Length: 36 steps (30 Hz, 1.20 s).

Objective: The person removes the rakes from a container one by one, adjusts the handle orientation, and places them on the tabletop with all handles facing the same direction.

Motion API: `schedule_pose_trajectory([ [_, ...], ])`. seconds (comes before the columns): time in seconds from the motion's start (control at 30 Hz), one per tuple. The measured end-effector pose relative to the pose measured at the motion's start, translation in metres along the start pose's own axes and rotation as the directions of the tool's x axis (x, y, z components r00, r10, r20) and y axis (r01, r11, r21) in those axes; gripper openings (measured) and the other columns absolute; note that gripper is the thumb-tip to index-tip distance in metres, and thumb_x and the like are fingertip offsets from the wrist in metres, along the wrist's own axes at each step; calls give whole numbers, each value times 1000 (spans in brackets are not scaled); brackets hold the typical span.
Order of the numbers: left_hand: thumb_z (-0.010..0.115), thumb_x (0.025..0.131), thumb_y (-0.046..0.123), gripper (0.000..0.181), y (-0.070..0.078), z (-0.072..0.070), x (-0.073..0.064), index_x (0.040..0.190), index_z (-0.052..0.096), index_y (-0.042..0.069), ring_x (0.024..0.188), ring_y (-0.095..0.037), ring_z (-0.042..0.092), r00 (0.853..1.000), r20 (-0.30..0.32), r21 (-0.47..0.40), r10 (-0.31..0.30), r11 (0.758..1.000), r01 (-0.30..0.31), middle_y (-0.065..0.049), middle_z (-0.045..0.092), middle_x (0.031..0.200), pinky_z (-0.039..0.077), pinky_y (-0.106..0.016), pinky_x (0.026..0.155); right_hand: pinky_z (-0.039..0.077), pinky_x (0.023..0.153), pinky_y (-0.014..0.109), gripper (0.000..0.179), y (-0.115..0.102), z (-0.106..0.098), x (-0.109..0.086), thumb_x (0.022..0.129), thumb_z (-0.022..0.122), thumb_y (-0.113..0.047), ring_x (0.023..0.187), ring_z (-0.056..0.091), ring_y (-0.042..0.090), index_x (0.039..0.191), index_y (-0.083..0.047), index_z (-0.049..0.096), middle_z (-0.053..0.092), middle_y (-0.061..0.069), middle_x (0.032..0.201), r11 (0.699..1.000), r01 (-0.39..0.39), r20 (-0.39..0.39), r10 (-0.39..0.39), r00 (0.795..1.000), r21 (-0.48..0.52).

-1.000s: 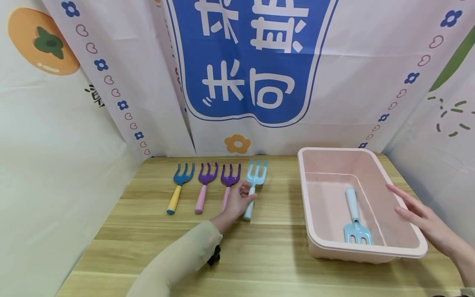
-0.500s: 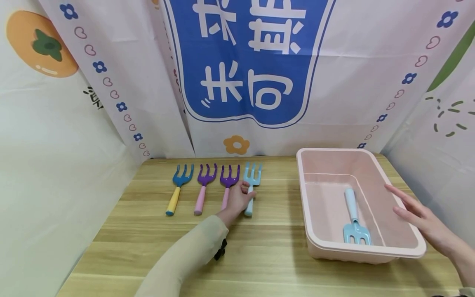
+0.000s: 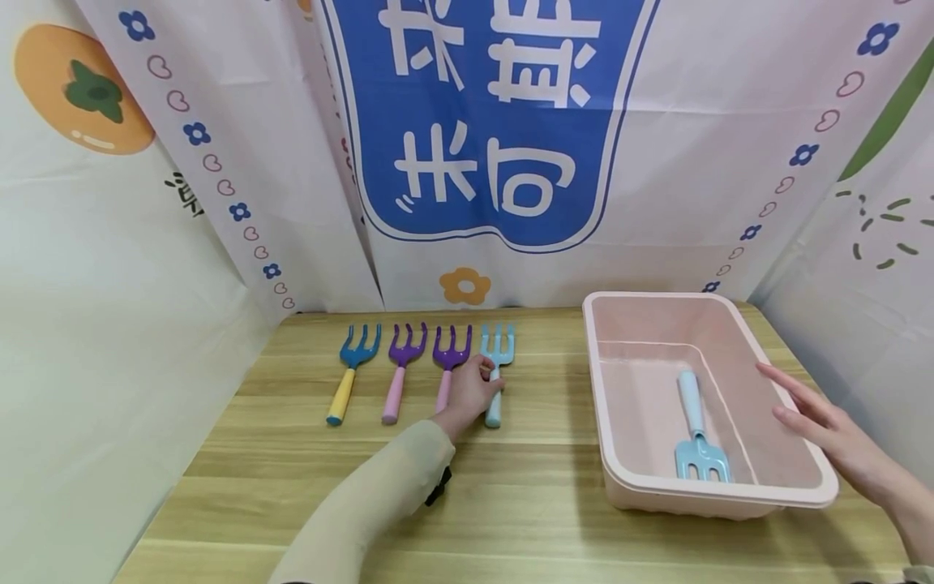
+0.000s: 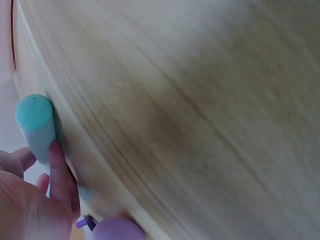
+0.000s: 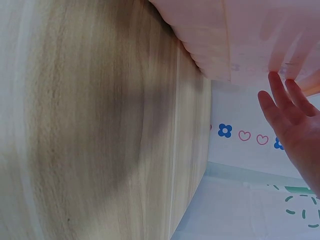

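Observation:
My left hand [image 3: 469,393] pinches the pale handle of a light blue hand fork [image 3: 497,349] lying at the right end of a row on the table. In the left wrist view, thumb and fingers sit on either side of that fork's handle [image 4: 37,122], its teal end toward the camera. Left of it lie two purple hand forks with pink handles, one [image 3: 452,350] partly behind my hand, the other [image 3: 407,349] in full view. My right hand [image 3: 828,422] has its fingers extended against the right side of a pink plastic basin [image 3: 601,405].
A blue hand fork with a yellow handle [image 3: 349,369] ends the row at the left. Inside the basin lies another light blue fork [image 3: 696,430], tines toward me. Printed cloth [image 3: 657,203] hangs behind the wooden table [image 3: 511,519] and along both sides.
The light blue fork has shifted slightly left and turned straighter, close beside the purple one, with my left hand on its handle. My right hand stays at the basin.

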State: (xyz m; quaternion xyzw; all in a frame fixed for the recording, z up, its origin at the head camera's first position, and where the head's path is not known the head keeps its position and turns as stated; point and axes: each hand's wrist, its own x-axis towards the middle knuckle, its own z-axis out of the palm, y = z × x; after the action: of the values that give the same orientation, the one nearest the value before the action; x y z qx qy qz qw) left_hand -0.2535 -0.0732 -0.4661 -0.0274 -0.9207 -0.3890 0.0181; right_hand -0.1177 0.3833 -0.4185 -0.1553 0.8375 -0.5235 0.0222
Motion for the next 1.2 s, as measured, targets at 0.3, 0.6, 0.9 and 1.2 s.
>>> schedule_pose_trajectory([
  [0.3,76,85,15,26,-1,4,3,105,62,4,77,-20,60,999,-30,-11,-21,1000,20,-7,64,88,51,-34,73,52,75,25,58,0,0,0,104,35,-4,112,42,-11,157,-21,17,26,-25,142,1000,-8,9,8,1000,28],
  [0.6,77,85,16,29,-3,2,3,107,61,4,84,-22,61,1000,-20,-30,-13,999,13,-9,65,93,51,-35,75,53,75,26,58,0,0,0,104,35,-4,111,44,-10,157,-21,16,27,-24,142,999,-13,17,12,1000,46],
  [0.9,77,85,18,33,3,-8,1,113,62,7,91,-23,62,1000,10,-78,23,997,-22,-11,64,103,51,-35,79,52,75,25,58,1,-1,0,104,35,-4,111,43,-11,157,-21,17,26,-25,143,999,-18,13,17,1000,39],
  [1.2,74,88,26,38,24,-22,-14,120,61,11,83,-15,59,989,115,-88,91,993,-81,-10,64,110,52,-26,67,52,75,26,58,3,-1,0,104,34,-4,112,43,-10,157,-21,16,27,-24,142,999,-17,21,16,1000,47],
])
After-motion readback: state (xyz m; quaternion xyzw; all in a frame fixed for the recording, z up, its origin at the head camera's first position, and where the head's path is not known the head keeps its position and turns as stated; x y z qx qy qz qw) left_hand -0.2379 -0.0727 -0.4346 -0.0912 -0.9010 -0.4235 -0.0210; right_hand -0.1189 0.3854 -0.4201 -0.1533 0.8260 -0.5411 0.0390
